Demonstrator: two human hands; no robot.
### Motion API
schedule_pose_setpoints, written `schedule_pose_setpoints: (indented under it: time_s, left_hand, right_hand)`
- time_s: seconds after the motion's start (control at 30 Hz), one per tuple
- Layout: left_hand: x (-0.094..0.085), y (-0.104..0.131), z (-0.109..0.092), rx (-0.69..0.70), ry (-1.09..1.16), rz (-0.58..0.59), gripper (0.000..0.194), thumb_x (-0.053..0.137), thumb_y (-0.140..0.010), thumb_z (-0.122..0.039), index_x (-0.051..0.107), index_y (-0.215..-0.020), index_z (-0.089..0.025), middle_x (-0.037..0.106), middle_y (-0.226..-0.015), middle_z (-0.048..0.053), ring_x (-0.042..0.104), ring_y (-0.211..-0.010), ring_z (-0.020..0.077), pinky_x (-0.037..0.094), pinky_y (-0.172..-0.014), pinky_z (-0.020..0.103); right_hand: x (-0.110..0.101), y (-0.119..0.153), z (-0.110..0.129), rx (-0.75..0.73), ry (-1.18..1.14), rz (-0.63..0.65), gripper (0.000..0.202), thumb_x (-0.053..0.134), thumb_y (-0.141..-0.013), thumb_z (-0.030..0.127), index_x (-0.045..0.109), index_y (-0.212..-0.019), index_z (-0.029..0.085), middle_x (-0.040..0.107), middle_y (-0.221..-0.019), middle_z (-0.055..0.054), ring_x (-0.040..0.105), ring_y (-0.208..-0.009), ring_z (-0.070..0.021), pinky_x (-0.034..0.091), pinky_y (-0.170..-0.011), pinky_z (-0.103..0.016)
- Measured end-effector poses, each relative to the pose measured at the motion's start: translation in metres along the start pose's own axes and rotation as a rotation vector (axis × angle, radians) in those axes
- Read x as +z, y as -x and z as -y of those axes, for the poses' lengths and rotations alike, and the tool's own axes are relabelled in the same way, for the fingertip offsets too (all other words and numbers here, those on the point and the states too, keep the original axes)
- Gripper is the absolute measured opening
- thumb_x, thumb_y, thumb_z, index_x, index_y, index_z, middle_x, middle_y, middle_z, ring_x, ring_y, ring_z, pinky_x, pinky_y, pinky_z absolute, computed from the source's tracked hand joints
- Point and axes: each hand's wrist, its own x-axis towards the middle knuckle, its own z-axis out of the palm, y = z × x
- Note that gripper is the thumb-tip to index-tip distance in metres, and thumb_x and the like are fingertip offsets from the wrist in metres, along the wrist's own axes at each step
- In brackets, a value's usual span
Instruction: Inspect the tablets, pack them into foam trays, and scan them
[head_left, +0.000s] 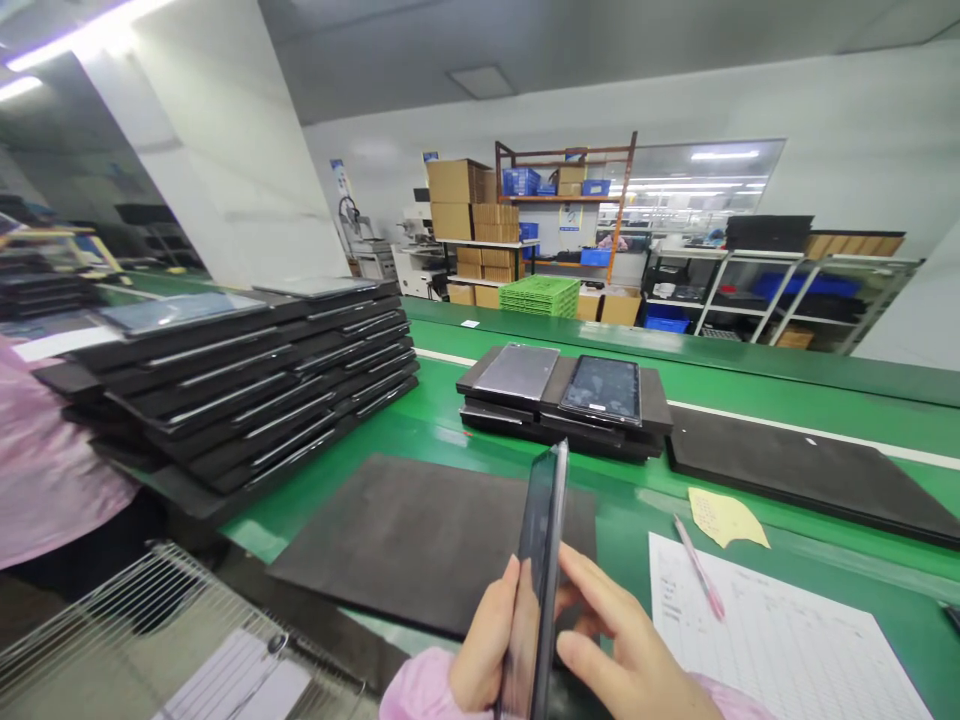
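A dark tablet stands nearly edge-on in front of me, above a black foam mat on the green table. My left hand grips its left side, thumb pointing up along the glossy face. On the other side, the fingers of my right hand touch the back and edge, curled and slightly spread. Beyond it, a short stack of black foam trays holds a silver-grey tablet on the left and a dark-screened tablet on the right.
Tall foam stacks with tablets stand at left. At right lie a black foam slab, yellow paper, a pen and a printed sheet. A wire rack is lower left, beside a person's pink sleeve.
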Motion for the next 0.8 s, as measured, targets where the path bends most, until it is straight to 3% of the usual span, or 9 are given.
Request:
schedule_pose_setpoints:
  time_s: [0.1,0.2,0.27,0.33,0.47,0.67,0.8]
  left_hand:
    - [-0.017,-0.013,0.007,0.217,-0.156,-0.182,0.056,0.052,-0.07,-0.067,0.065,-0.071,-0.012,0.064,-0.065,0.007,0.059,-0.066,0.0221,0.047,-0.061,0.032]
    - [-0.038,-0.027,0.006,0.429,-0.267,-0.375,0.048,0.062,-0.064,-0.062,0.063,-0.064,-0.014,0.063,-0.062,0.006,0.057,-0.064,0.0218,0.045,-0.063,0.031]
    - [-0.049,-0.035,0.0,0.496,-0.259,-0.418,0.043,0.064,-0.064,-0.057,0.063,-0.069,-0.014,0.063,-0.067,0.005,0.056,-0.067,0.0215,0.044,-0.067,0.031]
    - [-0.056,-0.039,-0.008,0.57,-0.238,-0.439,0.037,0.064,-0.065,-0.05,0.063,-0.075,-0.015,0.064,-0.073,0.005,0.055,-0.072,0.0207,0.043,-0.071,0.03]
    - [-0.062,-0.043,-0.02,0.701,-0.183,-0.415,0.027,0.065,-0.064,-0.043,0.055,-0.065,-0.018,0.055,-0.064,-0.001,0.05,-0.065,0.0154,0.041,-0.067,0.026]
    - [-0.06,-0.04,-0.024,0.678,-0.148,-0.415,0.024,0.067,-0.055,-0.038,0.057,-0.061,-0.018,0.056,-0.058,0.0,0.05,-0.059,0.016,0.04,-0.06,0.026]
    - [-0.046,-0.021,-0.039,0.535,-0.187,-0.317,0.019,0.072,-0.056,-0.032,0.063,-0.06,-0.015,0.062,-0.06,0.001,0.053,-0.062,0.0171,0.04,-0.063,0.026]
  right_hand:
    - [-0.006,-0.008,-0.003,-0.08,-0.099,-0.07,0.056,0.055,-0.083,0.039,0.039,-0.135,0.025,0.06,-0.099,-0.008,0.057,-0.074,-0.0182,0.049,-0.063,-0.03]
    - [-0.017,-0.019,0.006,-0.178,0.078,-0.21,0.04,0.053,-0.085,0.032,0.049,-0.124,0.024,0.062,-0.09,-0.004,0.057,-0.075,-0.0171,0.048,-0.072,-0.029]
    - [-0.025,-0.026,0.014,-0.264,0.268,-0.258,0.021,0.049,-0.087,0.028,0.06,-0.104,0.021,0.062,-0.084,-0.003,0.057,-0.075,-0.0171,0.046,-0.071,-0.027]
    - [-0.032,-0.03,0.018,-0.352,0.38,-0.276,0.015,0.048,-0.086,0.026,0.061,-0.084,0.02,0.06,-0.073,-0.001,0.056,-0.068,-0.016,0.045,-0.064,-0.025]
    - [-0.039,-0.032,0.01,-0.456,0.387,-0.249,0.011,0.051,-0.084,0.02,0.061,-0.079,0.021,0.061,-0.074,0.0,0.056,-0.068,-0.0137,0.045,-0.063,-0.021]
    - [-0.049,-0.029,-0.005,-0.387,0.36,-0.185,0.016,0.053,-0.084,0.028,0.067,-0.086,0.022,0.065,-0.087,-0.004,0.06,-0.079,-0.0186,0.049,-0.073,-0.027]
    - [-0.056,-0.044,-0.005,-0.251,0.286,-0.386,0.017,0.056,-0.079,0.034,0.064,-0.074,0.02,0.062,-0.068,-0.001,0.058,-0.067,-0.0191,0.047,-0.062,-0.027]
